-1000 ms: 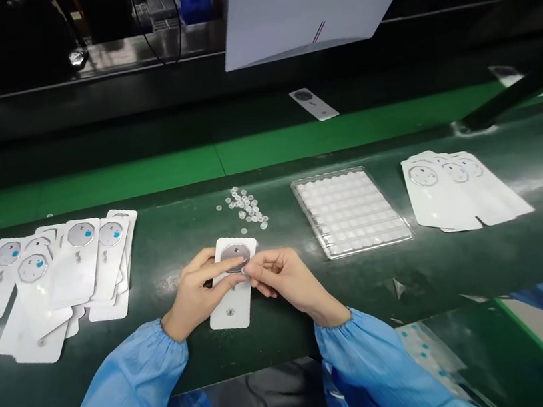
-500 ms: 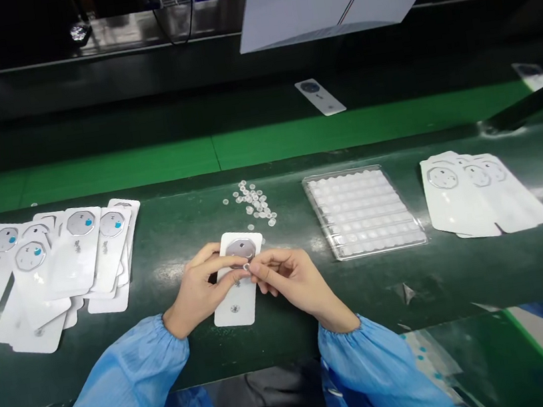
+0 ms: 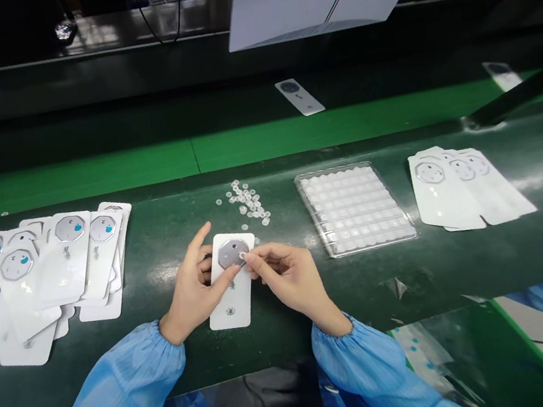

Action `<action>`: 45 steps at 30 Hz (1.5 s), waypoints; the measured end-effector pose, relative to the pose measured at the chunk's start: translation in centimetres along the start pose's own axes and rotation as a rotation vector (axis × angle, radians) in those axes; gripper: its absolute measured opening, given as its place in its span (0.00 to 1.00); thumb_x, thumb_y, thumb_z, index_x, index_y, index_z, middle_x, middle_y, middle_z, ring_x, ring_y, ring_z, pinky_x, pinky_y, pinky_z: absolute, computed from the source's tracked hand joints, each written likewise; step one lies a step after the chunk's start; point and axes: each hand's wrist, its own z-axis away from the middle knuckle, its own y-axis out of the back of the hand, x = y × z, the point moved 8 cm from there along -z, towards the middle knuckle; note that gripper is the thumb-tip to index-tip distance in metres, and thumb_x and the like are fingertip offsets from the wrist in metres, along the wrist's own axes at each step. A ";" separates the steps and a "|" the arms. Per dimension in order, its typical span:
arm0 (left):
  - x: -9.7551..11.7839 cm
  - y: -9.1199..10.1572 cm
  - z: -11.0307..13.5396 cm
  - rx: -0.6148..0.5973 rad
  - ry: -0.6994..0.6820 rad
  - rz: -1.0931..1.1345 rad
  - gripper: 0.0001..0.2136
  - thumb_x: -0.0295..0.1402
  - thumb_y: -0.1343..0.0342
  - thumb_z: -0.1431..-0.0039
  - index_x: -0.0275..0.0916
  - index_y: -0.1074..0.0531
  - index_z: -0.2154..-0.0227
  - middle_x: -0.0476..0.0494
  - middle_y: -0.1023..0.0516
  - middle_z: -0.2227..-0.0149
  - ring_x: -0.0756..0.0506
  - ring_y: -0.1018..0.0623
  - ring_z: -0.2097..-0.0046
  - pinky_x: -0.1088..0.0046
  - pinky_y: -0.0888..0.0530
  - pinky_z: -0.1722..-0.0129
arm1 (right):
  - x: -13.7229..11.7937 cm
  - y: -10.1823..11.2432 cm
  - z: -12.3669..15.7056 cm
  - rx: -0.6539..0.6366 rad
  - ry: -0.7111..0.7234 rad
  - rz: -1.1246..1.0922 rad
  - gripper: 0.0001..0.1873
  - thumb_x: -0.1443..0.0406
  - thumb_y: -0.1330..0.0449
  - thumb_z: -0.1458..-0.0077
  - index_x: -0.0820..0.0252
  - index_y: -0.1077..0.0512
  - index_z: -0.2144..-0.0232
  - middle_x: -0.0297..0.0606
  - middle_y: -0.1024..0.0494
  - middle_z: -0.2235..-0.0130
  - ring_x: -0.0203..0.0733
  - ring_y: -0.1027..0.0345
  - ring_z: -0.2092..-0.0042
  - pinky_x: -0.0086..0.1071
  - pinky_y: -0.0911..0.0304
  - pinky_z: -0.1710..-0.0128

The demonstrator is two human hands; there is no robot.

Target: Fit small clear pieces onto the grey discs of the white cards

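Observation:
A white phone back panel [image 3: 238,296] with a round grey camera area lies in front of me on the dark green bench. My right hand [image 3: 287,279] pinches a small whitish ring-like disc [image 3: 242,256] between thumb and index finger, just over the camera area's lower right side. My left hand [image 3: 199,284] is at the panel's left edge, its index finger raised and apart. Its thumb reaches across the panel's face, while the other fingers bend beside the edge. Several small translucent discs [image 3: 248,201] lie scattered beyond the panel.
Overlapping white panels with blue dots [image 3: 62,273] lie at left, and more panels [image 3: 452,195] at right. Between them and the discs sits a clear tray [image 3: 331,252] with rows of white pieces. Single panels [image 3: 301,98] lie on the green strip behind. A dark bar [image 3: 514,98] slants in from the right.
The left index finger has lifted away from the small disc and the hand has spread. My right hand has brought the disc up onto the camera area. The view has shifted slightly.

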 end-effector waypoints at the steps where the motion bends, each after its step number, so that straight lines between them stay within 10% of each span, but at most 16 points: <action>1: 0.0 0.0 0.0 -0.001 0.000 0.004 0.39 0.34 0.34 0.38 0.47 0.48 0.29 0.37 0.24 0.49 0.45 0.17 0.58 0.77 0.19 0.65 | 0.0 0.0 0.0 0.002 0.000 0.002 0.18 0.50 0.34 0.40 0.59 0.22 0.69 0.39 0.20 0.73 0.41 0.26 0.73 0.32 0.31 0.74; 45: 0.1 0.0 0.4 0.004 0.044 0.170 0.50 0.36 0.33 0.39 0.49 0.64 0.26 0.40 0.17 0.53 0.47 0.16 0.65 0.78 0.20 0.69 | -1.1 -0.5 -1.0 -0.085 -0.071 -0.110 0.20 0.49 0.29 0.47 0.59 0.19 0.62 0.43 0.16 0.65 0.47 0.21 0.67 0.34 0.26 0.74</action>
